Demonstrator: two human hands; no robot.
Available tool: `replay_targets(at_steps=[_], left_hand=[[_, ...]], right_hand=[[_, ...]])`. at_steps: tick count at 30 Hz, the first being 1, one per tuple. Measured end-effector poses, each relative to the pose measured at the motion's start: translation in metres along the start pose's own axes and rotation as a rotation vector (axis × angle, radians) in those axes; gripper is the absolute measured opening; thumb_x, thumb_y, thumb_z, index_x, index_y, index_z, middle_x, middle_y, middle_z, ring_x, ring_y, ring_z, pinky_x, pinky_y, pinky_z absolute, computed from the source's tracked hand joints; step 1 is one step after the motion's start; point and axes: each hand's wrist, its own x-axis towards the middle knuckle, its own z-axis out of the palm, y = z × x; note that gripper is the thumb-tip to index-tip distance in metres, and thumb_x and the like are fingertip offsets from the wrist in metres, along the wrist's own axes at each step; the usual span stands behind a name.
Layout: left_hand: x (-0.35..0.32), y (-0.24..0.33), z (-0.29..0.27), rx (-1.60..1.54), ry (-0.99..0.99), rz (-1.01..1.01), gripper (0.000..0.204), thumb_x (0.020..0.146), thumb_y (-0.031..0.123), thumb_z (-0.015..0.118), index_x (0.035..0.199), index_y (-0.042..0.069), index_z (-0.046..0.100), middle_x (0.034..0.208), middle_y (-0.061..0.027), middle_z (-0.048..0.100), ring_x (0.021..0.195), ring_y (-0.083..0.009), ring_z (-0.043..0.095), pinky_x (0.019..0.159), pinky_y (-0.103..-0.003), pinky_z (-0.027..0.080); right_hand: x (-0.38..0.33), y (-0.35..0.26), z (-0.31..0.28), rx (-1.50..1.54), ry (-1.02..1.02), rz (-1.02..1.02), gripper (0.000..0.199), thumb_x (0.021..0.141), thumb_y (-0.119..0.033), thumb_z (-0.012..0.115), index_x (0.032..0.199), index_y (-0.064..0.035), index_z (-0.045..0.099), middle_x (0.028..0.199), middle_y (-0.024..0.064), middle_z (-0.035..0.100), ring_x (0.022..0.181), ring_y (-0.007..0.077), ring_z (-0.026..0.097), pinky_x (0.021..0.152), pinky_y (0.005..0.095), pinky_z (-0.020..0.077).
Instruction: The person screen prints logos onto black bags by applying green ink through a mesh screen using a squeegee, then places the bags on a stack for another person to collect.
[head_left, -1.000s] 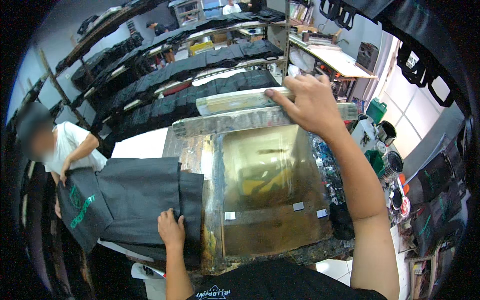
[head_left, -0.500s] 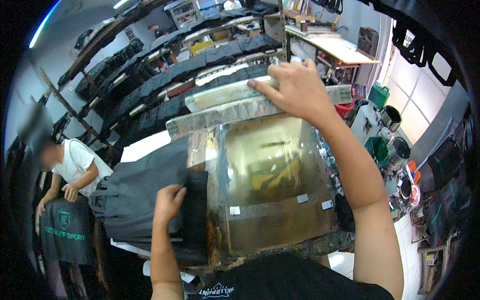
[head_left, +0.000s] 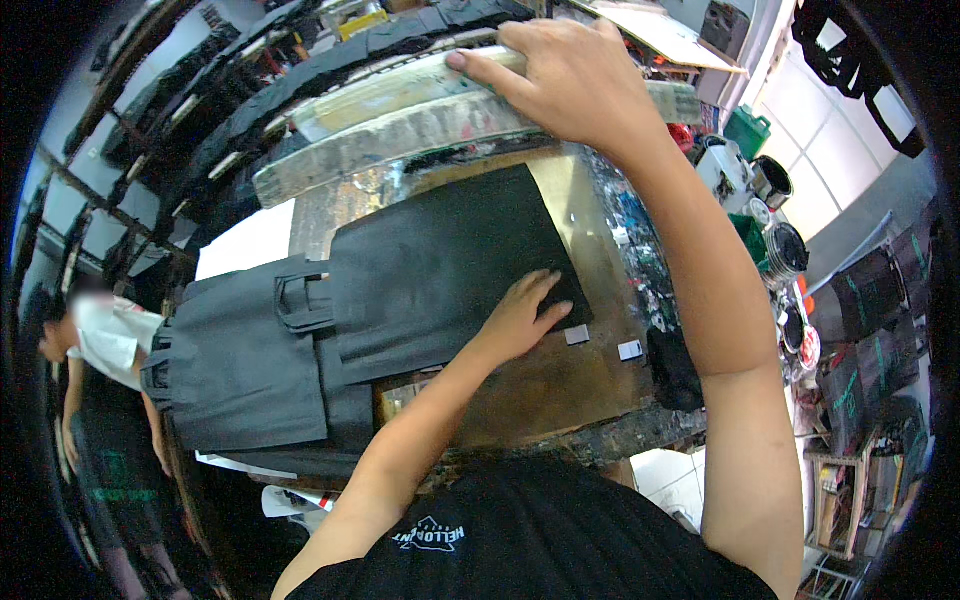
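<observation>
My right hand [head_left: 580, 75] grips the near rim of a raised screen-printing frame [head_left: 390, 145], thumb pressed along its pale top edge. Under that frame, a black fabric tote bag [head_left: 430, 265] lies flat across a shiny brown board [head_left: 510, 395], its handles toward the left. My left hand [head_left: 522, 318] rests on the bag near its right-hand lower corner, fingers spread. Two small white tabs [head_left: 577, 335] sit on the board close to that corner. Left of the board is a pile of more black bags [head_left: 240, 355], partly overlapped by the laid bag's handles.
Paint-stained cans and jars [head_left: 785, 245] and a green jug [head_left: 746, 130] crowd the right side. Racks with dark bags [head_left: 370, 60] stand behind the frame. A co-worker [head_left: 115, 340] stands at the far left with a printed dark bag.
My left hand has moved right from the pile, and a black bag now covers much of the board. My right hand still holds the frame up. The co-worker's bag hangs lower.
</observation>
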Motion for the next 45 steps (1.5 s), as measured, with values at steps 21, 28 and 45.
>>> replay_targets(at_steps=[21,28,45], left_hand=[[-0.032,-0.019,0.022,0.586,0.05,-0.038,0.057,0.107,0.049,0.049,0.159,0.025,0.05,0.17,-0.0165,0.035,0.155,-0.0544,0.023,0.122,-0.076,0.008],[-0.049,-0.007,0.022,0.542,0.061,0.011,0.054,0.105,0.047,0.054,0.153,0.023,0.057,0.168,-0.0165,0.038,0.153,-0.0536,0.028,0.121,-0.077,0.01],[-0.109,0.039,-0.173,-0.639,0.754,-0.364,0.074,0.069,0.008,0.098,0.134,0.0,0.063,0.118,-0.0081,0.074,0.106,-0.0163,0.069,0.096,-0.033,0.056]], right_hand=[[0.005,-0.013,-0.019,0.032,-0.206,0.106,0.081,0.105,-0.075,0.03,0.094,-0.005,0.071,0.088,0.0136,0.072,0.086,0.0258,0.068,0.094,0.0504,0.0448],[0.005,-0.015,-0.019,0.014,-0.218,0.123,0.081,0.104,-0.074,0.034,0.095,-0.0032,0.072,0.089,0.0169,0.073,0.086,0.0294,0.068,0.093,0.0519,0.0449],[-0.136,-0.054,-0.011,0.001,-0.281,-0.021,0.058,0.093,-0.062,0.067,0.103,-0.0048,0.064,0.099,0.016,0.061,0.101,0.0349,0.058,0.092,0.0501,0.0401]])
